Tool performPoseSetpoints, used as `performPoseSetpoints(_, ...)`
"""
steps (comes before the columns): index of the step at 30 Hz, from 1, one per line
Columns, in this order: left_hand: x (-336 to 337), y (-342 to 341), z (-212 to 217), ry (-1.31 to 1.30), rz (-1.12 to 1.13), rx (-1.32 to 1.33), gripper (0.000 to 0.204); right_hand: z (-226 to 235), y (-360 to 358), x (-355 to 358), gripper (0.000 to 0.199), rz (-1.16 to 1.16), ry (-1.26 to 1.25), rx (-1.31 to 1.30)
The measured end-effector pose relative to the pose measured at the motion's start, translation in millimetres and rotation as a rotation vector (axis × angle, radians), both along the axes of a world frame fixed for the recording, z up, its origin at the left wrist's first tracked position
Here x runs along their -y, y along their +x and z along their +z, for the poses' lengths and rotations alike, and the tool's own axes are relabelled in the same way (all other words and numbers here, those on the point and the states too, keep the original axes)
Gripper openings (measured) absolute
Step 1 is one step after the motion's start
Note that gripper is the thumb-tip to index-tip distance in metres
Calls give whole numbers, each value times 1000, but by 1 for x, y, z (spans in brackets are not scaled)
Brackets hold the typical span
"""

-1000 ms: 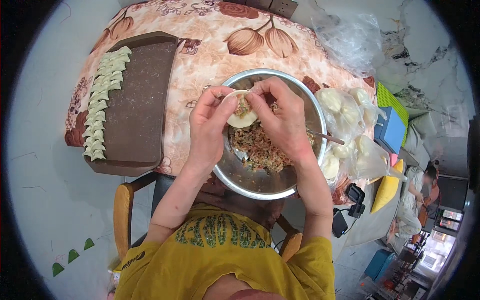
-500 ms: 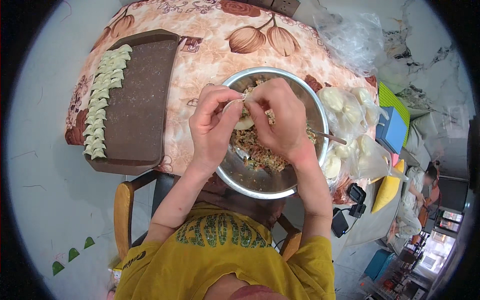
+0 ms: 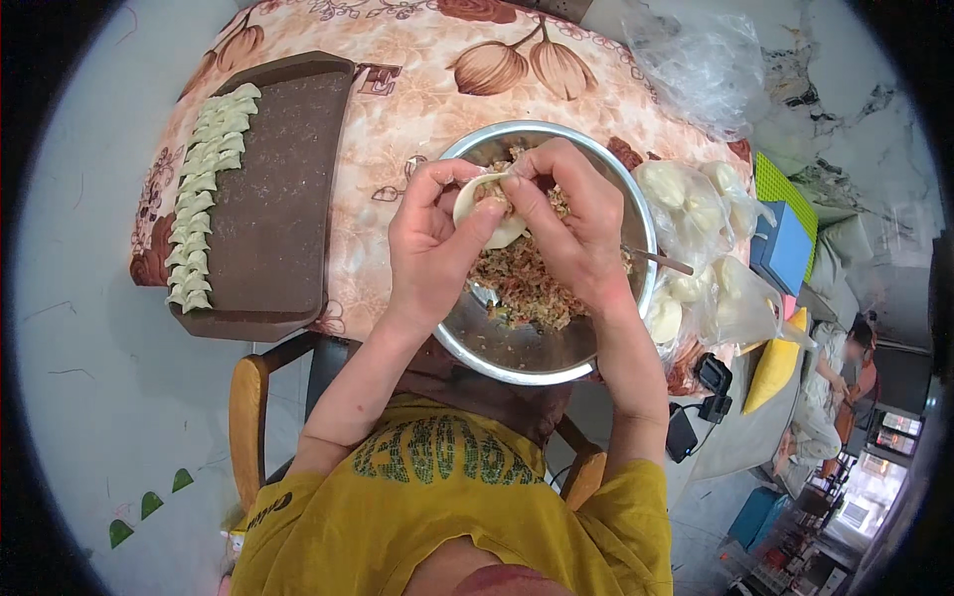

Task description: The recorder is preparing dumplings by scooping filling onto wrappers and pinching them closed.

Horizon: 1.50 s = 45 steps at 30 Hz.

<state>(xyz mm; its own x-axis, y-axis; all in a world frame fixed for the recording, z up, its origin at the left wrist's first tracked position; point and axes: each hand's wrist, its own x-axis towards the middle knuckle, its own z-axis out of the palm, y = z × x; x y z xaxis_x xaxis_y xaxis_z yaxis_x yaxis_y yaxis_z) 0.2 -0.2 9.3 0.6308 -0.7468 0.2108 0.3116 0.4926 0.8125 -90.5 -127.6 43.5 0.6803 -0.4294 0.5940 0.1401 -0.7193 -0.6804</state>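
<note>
Above a steel bowl of minced filling, both my hands hold one round dumpling wrapper with some filling in its middle. My left hand supports its left side, thumb on the inside and fingers behind. Thumb and fingertips of my right hand pinch the wrapper's upper right edge. A utensil handle leans over the bowl's right rim; its other end is hidden. On the left, a brown tray carries a column of several folded dumplings along its left side.
Right of the bowl lie clear plastic bags with pale dough rounds, and a crumpled clear bag sits behind them. A blue box, a yellow cushion and a black device are farther right. Another person sits in the background.
My hands have turned and shifted slightly right, so the wrapper now shows as an open round with filling visible. Before, my fingertips were close together at its top edge.
</note>
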Motion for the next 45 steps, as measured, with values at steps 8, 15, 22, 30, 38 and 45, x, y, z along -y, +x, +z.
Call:
performPoseSetpoints(8,3,5,-6,-13,90,-47,27,-7,6,2,20,-19,-349,107)
performPoseSetpoints(15,3,11,-14,2,226,293,22,-4,5,1,26,6,-581,52)
performPoseSetpoints(22,-1,10,-12,82,236,397,20,1,7,0,19,22,-425,90)
performPoseSetpoints(30,1,3,-5,-12,165,93,17,1,0,4,24,-9,-318,67)
performPoseSetpoints(38,-3,6,-6,139,292,373,14,-2,1,1,27,21,-569,70)
performPoseSetpoints(45,-1,7,-7,103,339,559,15,-2,6,4,25,19,-534,156)
